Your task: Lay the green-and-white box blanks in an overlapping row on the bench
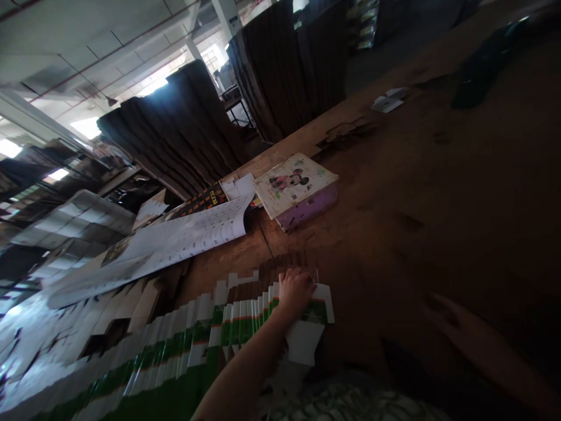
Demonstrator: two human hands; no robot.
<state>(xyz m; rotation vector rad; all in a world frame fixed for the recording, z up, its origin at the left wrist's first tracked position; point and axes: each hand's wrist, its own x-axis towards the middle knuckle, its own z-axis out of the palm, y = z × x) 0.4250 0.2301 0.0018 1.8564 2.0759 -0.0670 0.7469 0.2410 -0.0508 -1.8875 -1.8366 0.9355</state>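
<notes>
A long row of flat green-and-white cartons [245,321] with an orange stripe stands on edge, overlapping, across the lower left. My left hand [298,289] is at the row's right end, fingers curled over the top of the endmost carton [322,301]. That carton's white flaps stick out beside and below the hand. Off to the right, in deep shadow, my right hand [451,318] is over the brown table, holding nothing that I can see. Its fingers look stretched out and apart, though dim and blurred.
A purple box [309,207] with a cartoon-mouse cover lies beyond the row. Left of it lies a large printed sheet [193,231]. Tall dark stacks of sheets [175,128] stand behind the table [377,222]. A dark green object [482,70] and a small white piece [390,100] lie farther right.
</notes>
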